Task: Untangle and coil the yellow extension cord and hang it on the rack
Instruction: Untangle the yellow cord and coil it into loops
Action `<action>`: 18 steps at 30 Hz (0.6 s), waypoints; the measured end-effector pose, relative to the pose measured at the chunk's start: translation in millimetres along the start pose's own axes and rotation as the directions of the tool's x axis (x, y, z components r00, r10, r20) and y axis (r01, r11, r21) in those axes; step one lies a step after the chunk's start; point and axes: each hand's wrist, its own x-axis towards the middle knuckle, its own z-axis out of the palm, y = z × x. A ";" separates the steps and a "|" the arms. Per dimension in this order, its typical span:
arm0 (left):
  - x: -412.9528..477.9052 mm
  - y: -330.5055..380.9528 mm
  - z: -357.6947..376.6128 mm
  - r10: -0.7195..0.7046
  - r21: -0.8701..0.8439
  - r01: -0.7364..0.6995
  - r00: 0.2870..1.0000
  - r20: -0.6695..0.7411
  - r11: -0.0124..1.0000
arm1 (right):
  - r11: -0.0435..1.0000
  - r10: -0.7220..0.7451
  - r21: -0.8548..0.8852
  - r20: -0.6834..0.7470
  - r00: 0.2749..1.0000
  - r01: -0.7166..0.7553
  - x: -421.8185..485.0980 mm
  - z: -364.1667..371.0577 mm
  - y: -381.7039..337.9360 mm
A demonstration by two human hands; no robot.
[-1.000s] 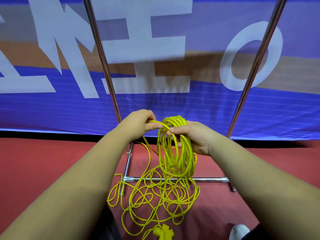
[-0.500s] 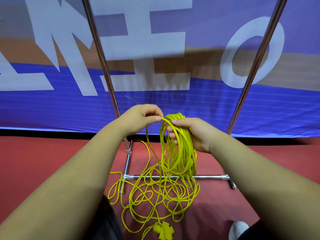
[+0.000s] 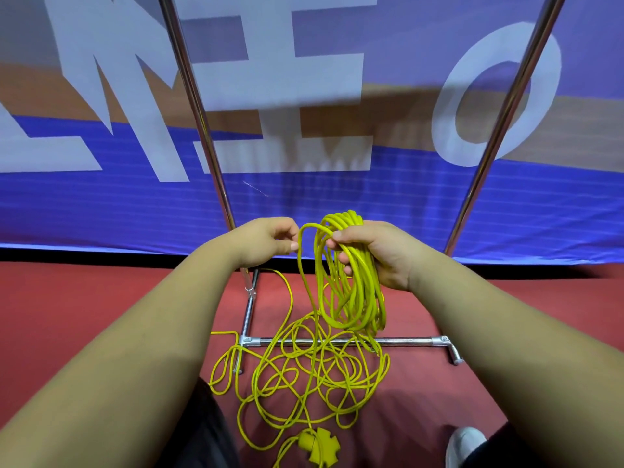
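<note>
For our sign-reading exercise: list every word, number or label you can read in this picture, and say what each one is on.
"O": large white letter on the blue banner.
The banner's other white letters: cut off, unreadable.
The cord and rack: no writing visible.

One yellow cord [image 3: 363,282]; one rack [image 3: 405,341]; two hands: left hand [image 3: 266,241], right hand [image 3: 381,255]; one shoe [image 3: 464,444].

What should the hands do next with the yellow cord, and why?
Probably the left hand should lay the loop it pinches into the right hand, which already grips the coiled cord. Much of it lies tangled on the floor, across the rack, so coiling isn't finished and hanging comes later.
</note>
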 end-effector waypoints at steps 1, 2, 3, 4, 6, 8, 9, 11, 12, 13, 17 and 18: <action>0.2 3.7 1.1 0.010 -0.078 -0.010 1.000 -0.001 0.997 | 1.000 0.009 -0.008 0.009 1.000 -0.009 -1.2 1.2 -0.6; 0.6 7.1 2.9 0.013 -0.135 -0.013 1.000 -0.001 0.991 | 1.000 0.014 -0.002 0.017 1.000 -0.014 -1.5 2.0 -0.6; 0.4 11.0 4.7 0.024 -0.153 -0.025 1.000 -0.004 0.988 | 1.000 0.018 0.017 0.023 1.000 -0.018 -1.3 2.6 -0.6; 1.0 14.0 6.1 0.059 -0.137 -0.060 0.998 -0.014 0.989 | 0.999 0.021 0.041 0.022 1.000 -0.022 -0.3 2.5 -0.3; 0.5 23.1 7.6 0.145 -0.078 -0.145 0.989 -0.005 0.986 | 0.997 0.022 0.074 0.020 1.000 -0.023 1.4 2.2 0.1; -1.6 34.1 7.4 0.210 -0.067 -0.208 0.978 0.018 0.976 | 0.997 0.018 0.077 0.018 1.000 -0.019 2.3 1.5 0.9; -2.9 40.0 7.8 0.230 -0.089 -0.227 0.973 0.029 0.970 | 0.997 0.019 0.069 0.004 1.000 -0.019 3.0 0.9 1.9; -3.4 45.7 9.7 0.247 -0.147 -0.240 0.969 0.027 0.959 | 0.999 0.024 0.043 -0.037 0.999 -0.023 5.6 -1.0 4.5; -2.6 44.0 9.8 0.239 -0.169 -0.232 0.971 0.020 0.958 | 0.999 0.023 0.030 -0.049 0.999 -0.021 6.6 -1.4 5.3; -1.8 40.7 8.7 0.224 -0.191 -0.216 0.974 0.021 0.957 | 1.000 0.020 0.018 -0.054 0.998 -0.019 7.5 -1.6 5.8; 4.9 17.5 9.3 0.100 -0.131 -0.083 0.986 0.130 0.988 | 0.999 -0.003 -0.035 -0.045 0.999 0.001 8.1 0.6 4.6; 6.2 13.2 11.2 0.072 -0.072 -0.061 0.985 0.154 0.996 | 0.999 -0.007 -0.040 -0.039 0.999 0.005 7.7 0.9 4.1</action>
